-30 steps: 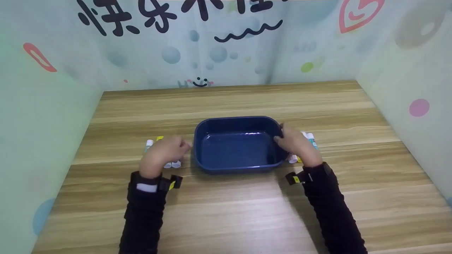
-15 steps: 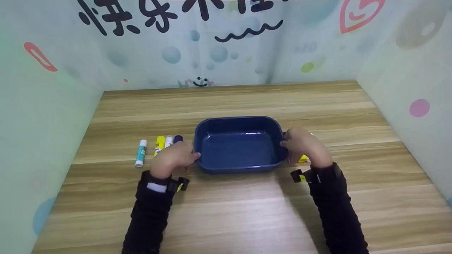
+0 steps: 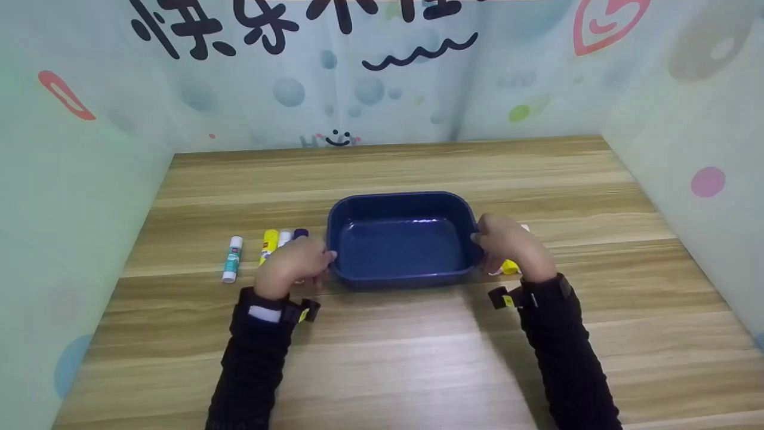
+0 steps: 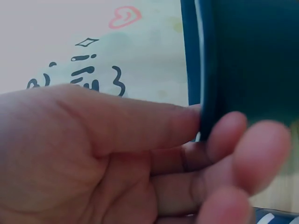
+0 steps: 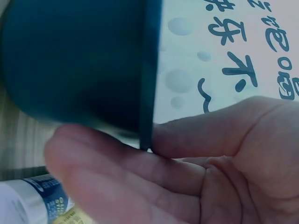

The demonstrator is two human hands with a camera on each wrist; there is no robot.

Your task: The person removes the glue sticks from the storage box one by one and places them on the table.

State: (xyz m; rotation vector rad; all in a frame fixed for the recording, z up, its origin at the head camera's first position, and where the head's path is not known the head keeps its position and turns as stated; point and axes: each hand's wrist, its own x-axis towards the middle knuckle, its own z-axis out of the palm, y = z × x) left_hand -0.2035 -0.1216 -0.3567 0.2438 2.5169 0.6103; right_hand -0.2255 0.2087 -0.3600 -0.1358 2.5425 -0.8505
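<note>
An empty dark blue rectangular basin (image 3: pixel 400 245) with rounded corners is at mid-table in the head view. At its left side my left hand (image 3: pixel 293 266) pinches the rim, thumb over the top and fingers beneath. The left wrist view shows that thumb (image 4: pixel 177 123) against the rim. My right hand (image 3: pixel 513 246) grips the opposite rim in the same way, its fingers (image 5: pixel 107 163) under the lip in the right wrist view. Left of the basin lie a teal-and-white glue stick (image 3: pixel 233 259) and a yellow glue stick (image 3: pixel 270 243), with more partly behind the left hand.
Another yellow stick (image 3: pixel 509 267) shows under the right hand, mostly hidden. Close to the right fingers lies a white-and-blue tube (image 5: pixel 39 198). A printed backdrop (image 3: pixel 239 107) rises behind and beside the wooden table (image 3: pixel 382 358).
My left hand has moved right from over the glue sticks onto the basin's rim, uncovering several. My right hand has shifted slightly outward along its rim. The basin has moved slightly upward in the view.
</note>
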